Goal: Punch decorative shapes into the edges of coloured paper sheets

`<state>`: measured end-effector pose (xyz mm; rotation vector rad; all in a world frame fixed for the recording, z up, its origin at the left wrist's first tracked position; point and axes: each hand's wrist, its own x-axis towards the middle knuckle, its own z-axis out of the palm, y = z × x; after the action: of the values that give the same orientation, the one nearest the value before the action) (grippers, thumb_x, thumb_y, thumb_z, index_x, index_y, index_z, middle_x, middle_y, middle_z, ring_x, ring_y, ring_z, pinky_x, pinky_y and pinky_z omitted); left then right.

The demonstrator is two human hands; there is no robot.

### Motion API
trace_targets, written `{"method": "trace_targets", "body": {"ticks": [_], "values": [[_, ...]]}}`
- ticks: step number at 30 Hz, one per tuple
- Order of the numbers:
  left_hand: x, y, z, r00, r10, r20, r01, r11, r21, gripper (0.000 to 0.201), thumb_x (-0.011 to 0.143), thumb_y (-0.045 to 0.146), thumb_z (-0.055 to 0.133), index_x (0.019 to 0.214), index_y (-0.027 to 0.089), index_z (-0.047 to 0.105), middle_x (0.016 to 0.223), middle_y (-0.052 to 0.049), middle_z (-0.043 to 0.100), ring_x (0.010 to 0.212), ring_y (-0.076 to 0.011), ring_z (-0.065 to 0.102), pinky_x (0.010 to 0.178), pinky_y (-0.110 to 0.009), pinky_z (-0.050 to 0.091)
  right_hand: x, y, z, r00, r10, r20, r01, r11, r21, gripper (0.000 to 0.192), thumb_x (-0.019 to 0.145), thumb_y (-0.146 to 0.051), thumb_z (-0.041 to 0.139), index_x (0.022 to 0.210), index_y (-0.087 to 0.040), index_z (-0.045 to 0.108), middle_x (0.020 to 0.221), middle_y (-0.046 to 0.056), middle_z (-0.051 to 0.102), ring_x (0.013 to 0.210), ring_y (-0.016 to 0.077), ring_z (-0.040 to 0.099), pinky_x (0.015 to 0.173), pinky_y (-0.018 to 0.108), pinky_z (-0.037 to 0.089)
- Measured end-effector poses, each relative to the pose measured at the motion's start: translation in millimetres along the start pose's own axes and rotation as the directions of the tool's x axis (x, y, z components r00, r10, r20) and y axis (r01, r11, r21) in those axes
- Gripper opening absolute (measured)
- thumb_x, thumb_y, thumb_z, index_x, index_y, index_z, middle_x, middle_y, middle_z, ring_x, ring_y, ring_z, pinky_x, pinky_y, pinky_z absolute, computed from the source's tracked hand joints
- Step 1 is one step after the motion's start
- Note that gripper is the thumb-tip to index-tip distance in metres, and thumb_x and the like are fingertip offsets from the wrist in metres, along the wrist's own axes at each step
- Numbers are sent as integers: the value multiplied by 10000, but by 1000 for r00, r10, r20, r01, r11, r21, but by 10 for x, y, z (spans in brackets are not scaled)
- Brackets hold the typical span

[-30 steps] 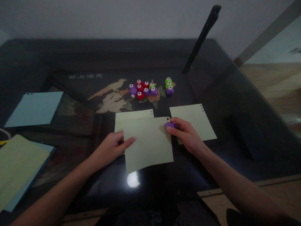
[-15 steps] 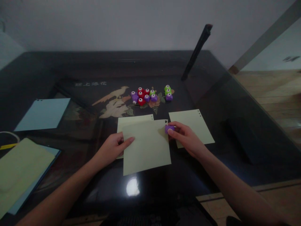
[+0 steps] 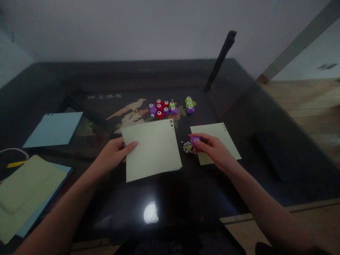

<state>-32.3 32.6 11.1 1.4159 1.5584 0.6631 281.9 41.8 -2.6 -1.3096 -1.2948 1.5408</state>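
The left hand (image 3: 113, 154) gripped the pale green sheet (image 3: 151, 148) at its left edge, the thumb lying on top of the paper and the other fingers hidden under it, so the fingers were closed on the sheet. This sheet lay flat on the dark glass table (image 3: 79, 81), and small holes were visible in its upper right corner. The right hand (image 3: 212, 150) pinched a small purple punch (image 3: 195, 140) between the thumb and the fingertips; the punch was at the tip of the fingers, on the side toward the sheet but not touching it. Just beside the punch, between it and the sheet, a little heap of paper bits (image 3: 187, 147) rested on the glass. Under the right hand lay a second pale green sheet (image 3: 217, 140). Farther back stood a cluster of red, purple and green punches (image 3: 164, 108). At the left lay a blue sheet (image 3: 54, 129).
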Motion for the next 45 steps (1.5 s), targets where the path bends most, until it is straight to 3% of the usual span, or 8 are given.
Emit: {"method": "trace_targets", "body": {"ticks": [4,9,15,17,22,30,37,45], "values": [[6,35,-36,1000,-17,-6,17,1000,-24,354,716,495,649,640,164,549,478,38,504,406,-98,415,383,-206,293,10,-6,-4,1000,-28,-10,28,999,-18,344,768,-400,671,1032,-184,625,809,23,619,676,134,589,650,302,522],[-19,35,4,999,-50,13,51,994,-96,361,714,505,657,675,155,576,497,21,551,427,-117,474,399,-210,329,27,-43,-26,990,-144,-4,140,969,-205,297,847,-434,555,965,-172,632,775,24,614,619,125,553,583,275,467],[-60,46,109,989,-62,134,95,962,-255,396,719,517,674,795,133,618,596,-21,633,545,-183,594,472,-257,427,349,-212,-142,921,-387,-42,305,785,-540,305,872,-423,508,872,-165,672,782,40,653,640,140,546,597,268,417],[-89,59,170,983,-73,170,124,942,-311,407,720,514,680,823,124,626,638,-39,657,566,-187,608,484,-259,433,572,-222,-207,893,-441,-92,285,711,-643,284,865,-411,514,857,-172,668,785,39,673,666,152,576,625,269,424],[-168,100,338,964,-73,257,175,899,-401,436,698,519,702,869,120,655,701,-64,693,590,-193,626,524,-276,460,1037,-105,-293,857,-488,-167,226,646,-729,199,829,-361,570,848,-173,634,781,50,679,688,175,601,669,283,423],[-149,59,377,961,-66,270,162,923,-350,437,654,547,718,757,133,628,585,-38,643,581,-201,621,497,-267,443,1193,7,-228,826,-541,-159,171,510,-843,190,847,-338,549,857,-184,661,922,97,601,778,217,564,720,318,403],[-152,52,410,969,-56,242,130,945,-300,415,675,535,696,775,138,627,578,-24,631,524,-171,585,454,-241,402,1238,7,-251,819,-548,-169,160,502,-850,152,847,-309,545,874,-191,636,879,80,584,755,211,535,691,311,384],[-101,74,356,996,18,89,7,962,-272,389,718,526,658,759,142,604,594,-25,635,531,-173,585,450,-240,395,1045,-179,-230,825,-528,-200,210,616,-759,257,840,-416,537,882,-172,606,833,76,610,731,201,553,675,311,396]]}}
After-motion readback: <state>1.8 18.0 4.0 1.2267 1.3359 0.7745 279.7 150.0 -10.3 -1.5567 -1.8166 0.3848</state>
